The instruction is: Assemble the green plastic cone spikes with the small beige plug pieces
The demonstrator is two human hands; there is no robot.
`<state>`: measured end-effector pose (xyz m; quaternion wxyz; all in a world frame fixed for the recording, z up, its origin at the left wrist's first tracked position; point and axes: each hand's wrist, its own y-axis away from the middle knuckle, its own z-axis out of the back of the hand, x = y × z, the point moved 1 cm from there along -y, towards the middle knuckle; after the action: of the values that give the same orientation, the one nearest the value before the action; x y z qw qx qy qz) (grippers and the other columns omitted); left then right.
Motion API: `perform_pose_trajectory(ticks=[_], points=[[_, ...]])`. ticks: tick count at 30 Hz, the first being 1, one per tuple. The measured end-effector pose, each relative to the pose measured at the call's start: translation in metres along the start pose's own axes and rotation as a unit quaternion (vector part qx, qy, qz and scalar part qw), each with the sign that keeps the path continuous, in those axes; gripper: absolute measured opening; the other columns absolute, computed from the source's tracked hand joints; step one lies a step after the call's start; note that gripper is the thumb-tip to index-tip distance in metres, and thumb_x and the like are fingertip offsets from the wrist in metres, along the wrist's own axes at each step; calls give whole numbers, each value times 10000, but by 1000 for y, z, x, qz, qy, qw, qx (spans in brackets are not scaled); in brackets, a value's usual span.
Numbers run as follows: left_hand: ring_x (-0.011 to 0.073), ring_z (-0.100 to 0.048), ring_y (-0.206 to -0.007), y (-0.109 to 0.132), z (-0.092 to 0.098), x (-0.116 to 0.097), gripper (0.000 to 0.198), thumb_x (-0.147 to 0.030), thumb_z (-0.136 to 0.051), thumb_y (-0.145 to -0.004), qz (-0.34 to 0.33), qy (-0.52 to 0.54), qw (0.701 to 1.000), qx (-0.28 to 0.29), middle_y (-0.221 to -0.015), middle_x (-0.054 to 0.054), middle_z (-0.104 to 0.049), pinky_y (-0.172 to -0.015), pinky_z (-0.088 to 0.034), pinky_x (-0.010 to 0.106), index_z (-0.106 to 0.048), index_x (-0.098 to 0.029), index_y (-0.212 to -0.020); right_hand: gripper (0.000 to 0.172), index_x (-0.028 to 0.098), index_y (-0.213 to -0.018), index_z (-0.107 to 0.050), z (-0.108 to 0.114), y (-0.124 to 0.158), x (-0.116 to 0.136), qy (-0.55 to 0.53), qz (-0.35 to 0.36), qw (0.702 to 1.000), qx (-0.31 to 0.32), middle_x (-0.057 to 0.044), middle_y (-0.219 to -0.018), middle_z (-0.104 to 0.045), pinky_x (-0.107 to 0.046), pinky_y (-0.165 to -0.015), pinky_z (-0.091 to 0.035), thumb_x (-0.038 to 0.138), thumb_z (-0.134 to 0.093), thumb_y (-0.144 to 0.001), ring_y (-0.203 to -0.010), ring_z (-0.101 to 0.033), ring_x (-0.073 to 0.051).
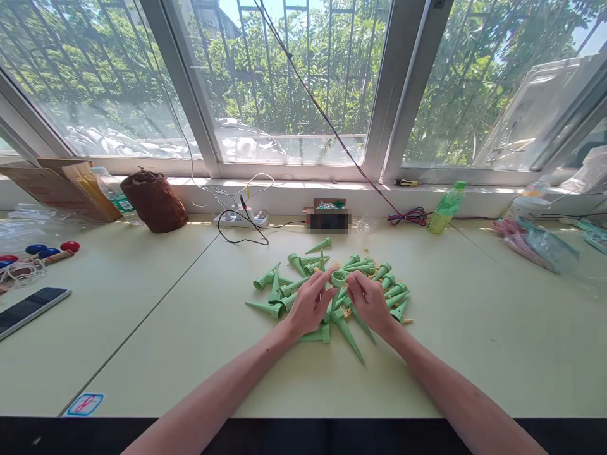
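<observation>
Over a pile of green plastic cone-shaped spikes (348,338), my left hand (310,300) grips one green spike (338,278) between thumb and fingers. Its round open end faces up toward me and its point goes down among the others. My right hand (370,300) is closed in a pinch at the right side of that rim; what its fingertips hold, if anything, is hidden. Loose spikes lie on both sides of my hands, pointing in various directions. Small yellowish pieces (406,321) show among them.
Behind the pile stand a small box (327,205), a power strip (241,218) with cables, and a green bottle (447,207). On the left are a brown pouch (154,201), a phone (33,311) and red and blue balls (50,251). Plastic bags (535,243) lie at right.
</observation>
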<state>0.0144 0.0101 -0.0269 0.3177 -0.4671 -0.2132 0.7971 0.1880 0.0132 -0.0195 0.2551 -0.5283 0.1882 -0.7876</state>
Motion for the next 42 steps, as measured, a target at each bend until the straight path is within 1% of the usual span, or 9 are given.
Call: perform_pose_trajectory(ticks=[12, 16, 23, 25, 27, 29, 32, 38, 42], points=[[122, -531, -719, 0, 2, 3, 486, -237, -439, -1007, -71, -37, 997, 2, -1042, 81, -575, -698, -504, 261, -396, -291, -1488, 369, 227, -704, -400, 1, -1, 0, 25, 14, 1000, -10, 44, -563, -416, -266, -508, -309, 370, -342, -1039, -497, -360, -121], [97, -509, -664, 0, 3, 2, 484, -223, -433, -1009, -75, -40, 996, 9, -1091, 85, -565, -693, -504, 257, -403, -306, -1484, 362, 224, -710, -416, 1, -2, 1, 28, 13, 999, -15, 46, -560, -415, -263, -508, -309, 361, -345, -1037, -496, -365, -120], [91, -470, -604, -2, -3, 0, 368, -296, -425, -1016, 17, -36, 999, -24, -1018, 61, -582, -603, -447, 233, -473, -233, -1376, 322, 216, -770, -513, 4, -2, 3, 55, -3, 995, -80, 34, -585, -452, -263, -524, -336, 356, -379, -1027, -514, -385, -129], [84, -441, -552, -2, -4, -1, 283, -348, -409, -1019, 54, -21, 997, -44, -925, 43, -597, -568, -418, 230, -567, -185, -1189, 325, 213, -777, -528, 5, -2, 3, 55, -7, 994, -91, 30, -586, -461, -265, -531, -348, 357, -380, -1028, -519, -401, -132], [96, -453, -549, -4, -4, -2, 364, -404, -369, -1025, 76, -1, 996, -50, -768, 24, -590, -578, -409, 238, -615, -157, -919, 329, 210, -776, -538, 5, -3, 3, 58, 3, 994, -88, 23, -597, -478, -267, -543, -361, 356, -383, -1028, -530, -415, -134], [108, -459, -529, -5, -4, -2, 519, -469, -330, -1022, 115, 41, 992, -44, -594, 8, -534, -576, -401, 247, -575, -153, -692, 329, 207, -780, -550, 4, -3, 5, 61, 28, 995, -69, 12, -622, -509, -264, -561, -376, 347, -386, -1028, -554, -441, -136], [94, -388, -437, -6, -5, -1, 625, -572, -337, -987, 201, 125, 971, -30, -444, -18, -428, -494, -343, 243, -470, -164, -533, 310, 202, -801, -567, 1, -3, 6, 62, 67, 995, -30, -5, -690, -568, -257, -603, -399, 318, -391, -1029, -615, -494, -138], [71, -337, -440, -6, -3, 1, 581, -606, -427, -942, 230, 180, 956, -19, -466, -44, -371, -452, -280, 221, -365, -178, -554, 259, 196, -839, -575, -1, -3, 6, 47, 65, 997, -7, -2, -707, -580, -252, -621, -403, 279, -410, -1022, -625, -504, -135], [71, -355, -469, -4, -2, 2, 502, -549, -446, -958, 211, 173, 962, -4, -511, -48, -385, -464, -308, 203, -447, -163, -636, 249, 198, -823, -561, 0, -3, 4, 39, 49, 998, -4, 8, -677, -553, -251, -595, -386, 287, -429, -1014, -598, -478, -132]])
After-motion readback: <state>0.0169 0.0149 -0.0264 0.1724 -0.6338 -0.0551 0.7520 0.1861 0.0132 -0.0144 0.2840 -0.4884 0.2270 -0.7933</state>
